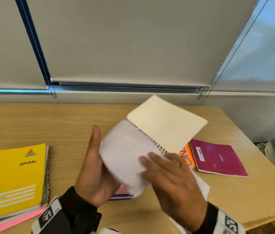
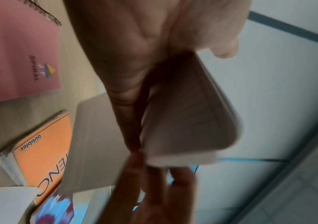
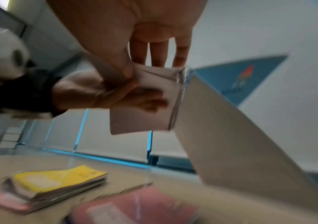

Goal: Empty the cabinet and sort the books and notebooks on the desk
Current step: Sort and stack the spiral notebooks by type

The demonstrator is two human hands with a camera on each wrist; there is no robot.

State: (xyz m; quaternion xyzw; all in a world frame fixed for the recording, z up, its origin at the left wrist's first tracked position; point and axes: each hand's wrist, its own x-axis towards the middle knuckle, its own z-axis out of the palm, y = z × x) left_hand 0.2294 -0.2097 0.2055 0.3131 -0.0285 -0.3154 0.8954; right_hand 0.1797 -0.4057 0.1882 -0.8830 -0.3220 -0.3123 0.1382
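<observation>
I hold an open spiral notebook (image 1: 130, 149) in the air above the wooden desk (image 1: 49, 122). Its lined pages face me and its cream inner cover (image 1: 165, 122) stands up behind; the outer cover is blue (image 3: 240, 75). My left hand (image 1: 94, 166) cups the page block from the left, thumb pointing up and fingers underneath (image 3: 144, 98). My right hand (image 1: 163, 168) lies over the lower right of the pages and pinches them between thumb and fingers (image 3: 133, 71).
A yellow spiral notebook (image 1: 15, 179) tops a stack with a pink one (image 1: 15, 220) at the front left. A magenta notebook (image 1: 217, 157) and an orange book (image 1: 188, 157) lie right. A pink notebook (image 2: 16, 53) and a white sheet (image 1: 202, 184) lie under my hands.
</observation>
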